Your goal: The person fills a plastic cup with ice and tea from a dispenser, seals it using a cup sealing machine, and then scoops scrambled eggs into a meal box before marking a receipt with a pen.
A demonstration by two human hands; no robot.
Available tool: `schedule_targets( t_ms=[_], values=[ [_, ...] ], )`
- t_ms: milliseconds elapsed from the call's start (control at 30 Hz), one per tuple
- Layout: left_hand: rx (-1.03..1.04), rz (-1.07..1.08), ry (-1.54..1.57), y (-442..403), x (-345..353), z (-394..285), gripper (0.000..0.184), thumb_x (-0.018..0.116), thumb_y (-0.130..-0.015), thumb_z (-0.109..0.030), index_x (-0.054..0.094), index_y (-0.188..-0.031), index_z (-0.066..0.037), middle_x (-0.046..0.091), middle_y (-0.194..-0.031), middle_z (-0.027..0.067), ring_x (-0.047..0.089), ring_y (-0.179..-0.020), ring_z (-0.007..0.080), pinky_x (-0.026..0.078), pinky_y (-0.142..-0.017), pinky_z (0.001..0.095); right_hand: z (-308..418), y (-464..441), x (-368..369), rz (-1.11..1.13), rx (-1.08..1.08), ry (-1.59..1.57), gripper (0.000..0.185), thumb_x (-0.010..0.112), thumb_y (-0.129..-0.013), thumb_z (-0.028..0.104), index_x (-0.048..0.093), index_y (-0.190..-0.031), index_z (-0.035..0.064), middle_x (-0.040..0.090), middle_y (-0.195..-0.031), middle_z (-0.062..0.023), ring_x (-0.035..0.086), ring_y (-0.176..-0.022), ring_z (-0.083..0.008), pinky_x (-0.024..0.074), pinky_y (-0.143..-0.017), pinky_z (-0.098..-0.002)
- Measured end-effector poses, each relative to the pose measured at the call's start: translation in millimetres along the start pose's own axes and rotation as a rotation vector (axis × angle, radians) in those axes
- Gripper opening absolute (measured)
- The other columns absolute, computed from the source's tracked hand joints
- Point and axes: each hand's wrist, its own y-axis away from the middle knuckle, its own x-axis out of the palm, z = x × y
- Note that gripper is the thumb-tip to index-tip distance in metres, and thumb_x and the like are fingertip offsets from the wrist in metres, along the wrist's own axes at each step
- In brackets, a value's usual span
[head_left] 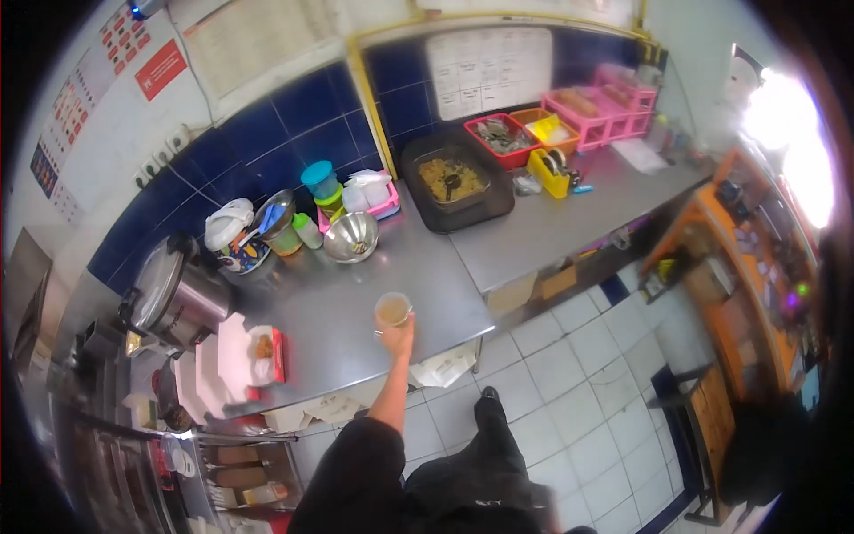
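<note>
My left hand (397, 339) is wrapped round a clear cup (393, 309) with a brownish content, over the front part of the steel counter (311, 307). A steel bowl (350, 238) stands farther back on the counter, apart from the cup. To the left, an open box (277, 358) with a red side holds a piece of brown food (263, 346). Of my right arm little shows at the bottom edge beside the dark clothing, and the right hand itself cannot be made out.
A large steel pot (191, 298) stands at the left. Behind are a green bottle (308, 230), a black tray (418, 200) with food and a ladle, a red basket (503, 141) and a yellow tape dispenser (547, 174). An orange shelf (756, 307) stands at the right.
</note>
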Motion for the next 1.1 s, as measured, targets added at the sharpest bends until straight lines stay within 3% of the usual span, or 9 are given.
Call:
schedule_targets(
  t_ms=[167, 200, 267, 300, 367, 567, 633, 867, 1100],
  values=[
    [-0.032, 0.149, -0.009, -64.9, 125.5, -16.6, 0.075, 0.085, -0.073, -0.024, 0.046, -0.133, -0.002, 0.056, -0.131, 0.0161, 0.053, -0.124, 0.0313, 0.042, -0.105, 0.0401, 197.5, -138.3, -35.5, -0.181, -0.446, 0.151, 0.025, 0.053, -0.094, 0.026, 0.067, -0.093, 0.0049, 0.067, -0.071, -0.0089, 0.06, -0.059, -0.0171, 0.0483, -0.054, -0.0342],
    [-0.254, 0.25, 0.576, -76.4, 161.2, 11.5, 0.077, 0.083, -0.075, -0.028, 0.044, -0.137, -0.003, 0.053, -0.134, 0.0171, 0.051, -0.127, 0.0303, 0.04, -0.108, 0.0394, 255.0, -145.6, -41.5, -0.103, -0.457, 0.194, 0.021, 0.053, -0.099, 0.022, 0.063, -0.105, 0.0056, 0.067, -0.083, -0.0078, 0.064, -0.07, -0.014, 0.0527, -0.057, -0.0304],
    [-0.233, 0.166, 0.47, -75.8, 185.6, 20.9, 0.077, 0.078, -0.079, -0.032, 0.042, -0.141, -0.003, 0.048, -0.141, 0.0199, 0.046, -0.132, 0.0298, 0.037, -0.111, 0.0385, 330.3, -183.4, -45.2, -0.071, -0.807, 0.278, 0.017, 0.052, -0.099, 0.018, 0.062, -0.104, 0.005, 0.067, -0.082, -0.0071, 0.063, -0.067, -0.0132, 0.0508, -0.056, -0.0279],
    [-0.053, 0.033, -0.255, -71.7, 174.2, -4.3, 0.074, 0.075, -0.081, -0.032, 0.042, -0.141, -0.003, 0.046, -0.144, 0.0217, 0.043, -0.134, 0.0303, 0.036, -0.112, 0.0382, 371.7, -184.5, -34.9, -0.063, -0.848, 0.331, 0.016, 0.052, -0.099, 0.016, 0.062, -0.104, 0.0047, 0.067, -0.082, -0.007, 0.063, -0.067, -0.0129, 0.05, -0.055, -0.0275],
    [0.046, 0.035, -0.198, -55.7, 150.4, -3.0, 0.071, 0.071, -0.085, -0.035, 0.044, -0.141, -0.001, 0.05, -0.142, 0.0204, 0.053, -0.125, 0.0291, 0.041, -0.107, 0.039, 453.9, -156.2, -3.0, 0.042, -0.91, 0.438, 0.014, 0.051, -0.099, 0.013, 0.061, -0.104, 0.0043, 0.067, -0.082, -0.0069, 0.063, -0.067, -0.0126, 0.0492, -0.054, -0.027],
    [-0.481, 0.679, 0.04, 10.6, -87.3, -25.5, 0.035, 0.069, -0.091, -0.032, 0.064, -0.116, -0.009, 0.069, -0.097, 0.0111, 0.067, -0.089, 0.0232, 0.053, -0.079, 0.0365, 550.0, -87.5, 182.1, 0.331, -1.061, 0.434, 0.013, 0.057, -0.095, 0.012, 0.062, -0.104, 0.004, 0.065, -0.083, -0.0039, 0.062, -0.073, -0.0112, 0.05, -0.063, -0.0277],
    [-0.177, 0.424, -0.049, 70.3, -159.8, 44.6, 0.033, 0.07, -0.089, -0.029, 0.064, -0.115, -0.008, 0.069, -0.102, 0.0102, 0.068, -0.09, 0.0235, 0.054, -0.078, 0.0353, 543.7, -71.4, 253.2, 0.402, -1.068, 0.471, 0.013, 0.058, -0.096, 0.013, 0.062, -0.105, 0.0042, 0.065, -0.084, -0.0038, 0.062, -0.075, -0.011, 0.0506, -0.064, -0.028],
    [-0.98, 0.173, -0.7, 144.9, -449.6, 123.4, 0.04, 0.064, -0.089, -0.037, 0.06, -0.121, -0.013, 0.069, -0.102, 0.0133, 0.066, -0.1, 0.0323, 0.051, -0.087, 0.0445, 488.6, 101.1, 504.1, 0.934, -1.07, 0.808, 0.017, 0.063, -0.095, 0.018, 0.064, -0.103, 0.0035, 0.07, -0.089, -0.0093, 0.065, -0.074, -0.018, 0.0527, -0.07, -0.0325],
    [-0.932, -0.517, -0.701, 114.1, -604.2, 9.3, 0.037, 0.065, -0.088, -0.034, 0.061, -0.116, -0.01, 0.07, -0.105, 0.0161, 0.066, -0.099, 0.0364, 0.051, -0.086, 0.0462, 419.4, 198.7, 576.6, 1.46, -1.288, 1.215, 0.019, 0.063, -0.093, 0.02, 0.065, -0.104, 0.0041, 0.07, -0.09, -0.0155, 0.069, -0.081, -0.0289, 0.0533, -0.074, -0.0377]
  ],
)
